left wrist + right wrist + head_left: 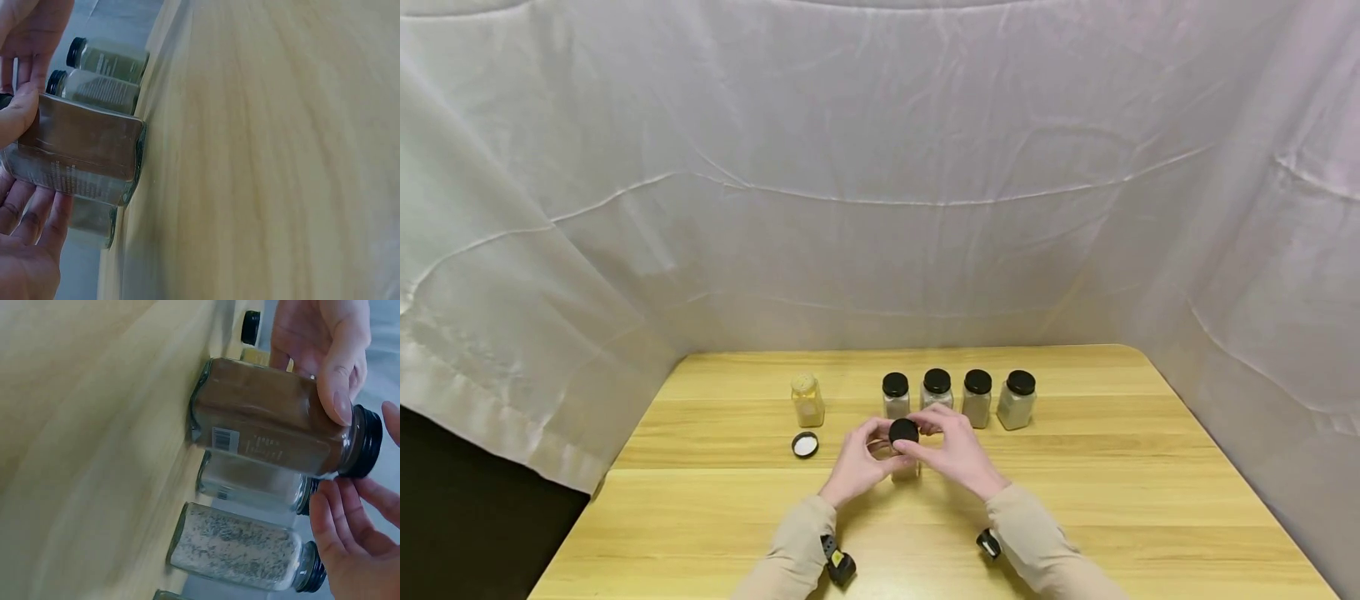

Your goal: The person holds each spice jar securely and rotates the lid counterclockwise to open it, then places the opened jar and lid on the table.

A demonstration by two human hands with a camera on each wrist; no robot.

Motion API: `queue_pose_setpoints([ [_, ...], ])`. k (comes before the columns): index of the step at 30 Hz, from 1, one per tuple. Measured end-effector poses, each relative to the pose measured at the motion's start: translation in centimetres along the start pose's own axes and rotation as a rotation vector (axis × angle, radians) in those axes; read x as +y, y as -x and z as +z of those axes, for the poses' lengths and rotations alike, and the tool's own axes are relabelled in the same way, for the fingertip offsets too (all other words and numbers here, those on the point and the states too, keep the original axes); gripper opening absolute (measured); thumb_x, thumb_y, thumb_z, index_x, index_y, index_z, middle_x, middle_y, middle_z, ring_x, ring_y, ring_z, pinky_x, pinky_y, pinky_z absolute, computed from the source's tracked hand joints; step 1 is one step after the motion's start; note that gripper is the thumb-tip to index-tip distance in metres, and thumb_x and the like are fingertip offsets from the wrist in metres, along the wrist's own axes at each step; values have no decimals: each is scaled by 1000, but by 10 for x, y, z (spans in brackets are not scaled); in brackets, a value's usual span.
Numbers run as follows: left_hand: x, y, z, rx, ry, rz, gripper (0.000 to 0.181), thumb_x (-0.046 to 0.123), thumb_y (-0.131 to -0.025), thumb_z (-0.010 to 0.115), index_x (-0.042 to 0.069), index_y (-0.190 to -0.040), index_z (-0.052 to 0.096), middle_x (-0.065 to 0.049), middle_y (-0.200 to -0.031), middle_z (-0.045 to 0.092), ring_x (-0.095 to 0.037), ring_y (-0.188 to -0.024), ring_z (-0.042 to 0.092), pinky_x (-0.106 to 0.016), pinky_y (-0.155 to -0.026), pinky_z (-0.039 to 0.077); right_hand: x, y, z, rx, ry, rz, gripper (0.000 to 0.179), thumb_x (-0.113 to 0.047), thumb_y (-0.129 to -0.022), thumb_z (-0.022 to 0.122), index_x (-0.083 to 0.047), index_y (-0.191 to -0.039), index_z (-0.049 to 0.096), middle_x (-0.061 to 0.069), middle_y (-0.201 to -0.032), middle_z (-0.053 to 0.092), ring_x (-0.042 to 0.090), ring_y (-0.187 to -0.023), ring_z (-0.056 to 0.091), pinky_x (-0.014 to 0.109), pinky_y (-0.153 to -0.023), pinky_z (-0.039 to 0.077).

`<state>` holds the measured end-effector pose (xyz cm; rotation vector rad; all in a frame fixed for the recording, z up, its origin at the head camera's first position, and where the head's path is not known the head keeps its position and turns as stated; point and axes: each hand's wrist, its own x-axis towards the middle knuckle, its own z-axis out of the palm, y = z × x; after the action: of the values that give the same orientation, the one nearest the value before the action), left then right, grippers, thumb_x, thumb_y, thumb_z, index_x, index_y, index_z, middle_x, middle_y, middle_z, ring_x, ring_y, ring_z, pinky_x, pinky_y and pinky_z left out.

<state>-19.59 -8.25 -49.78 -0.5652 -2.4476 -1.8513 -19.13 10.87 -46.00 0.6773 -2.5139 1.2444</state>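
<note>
A square glass spice jar of brown powder [269, 412] with a black lid [903, 430] stands upright on the table in front of the person. My left hand [859, 467] grips the jar's body, its thumb lying along the glass in the right wrist view. At the lid is my right hand [953, 446], its thumb and fingers pinching the rim from the right. The lid sits on the jar's neck. Part of the jar is hidden by the hands in the head view.
Behind stand several black-lidded spice jars [977, 400] in a row, one with speckled contents [234, 547]. To the left is an uncapped jar of yellow powder [808, 402]. A loose black lid [805, 445] lies inside-up in front of it. Pale curtains [880, 250] enclose the wooden table [700, 500].
</note>
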Motion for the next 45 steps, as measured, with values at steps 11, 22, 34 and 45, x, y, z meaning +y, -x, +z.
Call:
queue_pose_setpoints([
  [11, -2, -2, 4, 11, -31, -27, 44, 3, -77, 85, 0, -116, 64, -16, -108, 70, -27, -105, 67, -39, -104, 55, -7, -4, 3, 19, 106, -59, 35, -29, -75, 89, -8, -100, 77, -4, -87, 62, 13, -82, 61, 25, -74, 53],
  [22, -2, -2, 1, -14, 16, 6, 44, 11, -78, 87, 5, -116, 66, -12, -107, 71, -18, -102, 68, -27, -102, 56, -9, -5, 1, -38, 87, -61, 37, -24, -81, 84, -3, -111, 75, -2, -87, 58, 19, -86, 65, 31, -77, 55],
  [34, -4, -3, 2, -10, 0, 26, 43, 2, -78, 84, 1, -117, 65, -15, -104, 69, -21, -101, 68, -28, -99, 57, -9, -5, -2, -108, 78, -108, 41, -18, -85, 74, -3, -123, 70, 7, -114, 67, 24, -105, 63, 47, -93, 56],
  [45, -1, -1, 2, -21, 16, -8, 45, 12, -78, 87, 7, -117, 65, -8, -108, 69, -27, -110, 68, -33, -105, 55, -9, -8, 6, 59, 157, -140, 28, -29, -81, 85, -10, -99, 75, 2, -94, 63, 17, -81, 60, 21, -71, 48],
])
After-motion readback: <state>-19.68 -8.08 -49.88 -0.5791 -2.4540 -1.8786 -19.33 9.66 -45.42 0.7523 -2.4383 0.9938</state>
